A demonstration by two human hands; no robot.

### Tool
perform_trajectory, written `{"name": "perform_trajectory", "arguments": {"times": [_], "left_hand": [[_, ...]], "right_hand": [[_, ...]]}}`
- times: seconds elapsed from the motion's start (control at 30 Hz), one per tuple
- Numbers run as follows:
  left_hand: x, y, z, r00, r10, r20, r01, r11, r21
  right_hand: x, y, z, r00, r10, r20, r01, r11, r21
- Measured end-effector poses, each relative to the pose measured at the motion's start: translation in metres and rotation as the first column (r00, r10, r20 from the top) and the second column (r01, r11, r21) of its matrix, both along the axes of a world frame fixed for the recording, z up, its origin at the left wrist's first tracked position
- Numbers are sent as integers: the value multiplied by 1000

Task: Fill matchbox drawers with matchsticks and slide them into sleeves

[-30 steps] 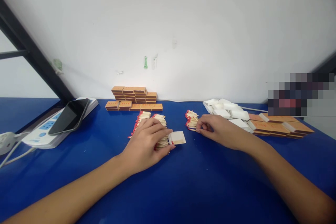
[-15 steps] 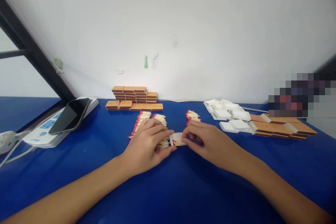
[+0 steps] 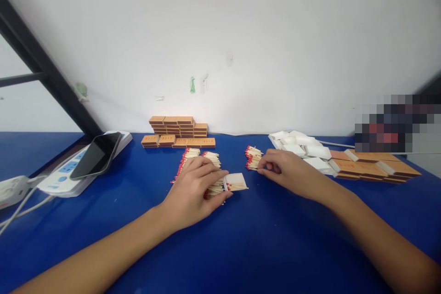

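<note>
A white matchbox tray (image 3: 237,178) lies on the blue table with a few red-headed matches in it. My left hand (image 3: 196,183) is curved over a large heap of matches (image 3: 188,156), its fingertips and thumb gripping the tray's left end. The palm hides part of that heap. To the right of the tray, my right hand (image 3: 280,165) has its thumb and finger pinched on a match at the near edge of a smaller match pile (image 3: 253,157). Its other fingers are curled in.
Orange matchboxes (image 3: 177,125) are stacked by the wall. Several white trays (image 3: 306,144) are heaped at right beside more orange boxes (image 3: 365,167). At left, a phone (image 3: 96,156) rests on a power strip (image 3: 55,183) with white cables.
My right hand has left the tray and moved right and slightly up to the smaller match pile. My left hand stays at the tray. The view has shifted slightly.
</note>
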State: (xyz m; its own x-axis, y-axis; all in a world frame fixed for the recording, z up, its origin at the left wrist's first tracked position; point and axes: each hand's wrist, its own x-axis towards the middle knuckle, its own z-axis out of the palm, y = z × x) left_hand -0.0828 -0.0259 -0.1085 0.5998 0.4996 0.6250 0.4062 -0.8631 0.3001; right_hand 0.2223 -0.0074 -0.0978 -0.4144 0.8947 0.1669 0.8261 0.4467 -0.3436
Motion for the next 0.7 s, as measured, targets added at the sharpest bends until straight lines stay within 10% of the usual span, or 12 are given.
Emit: {"name": "perform_trajectory", "arguments": {"times": [0.7], "left_hand": [[0,0,2,999,21,-26,-21,1000,-10]], "right_hand": [[-23,-21,14,983,56,-174,-57,998,1]]}}
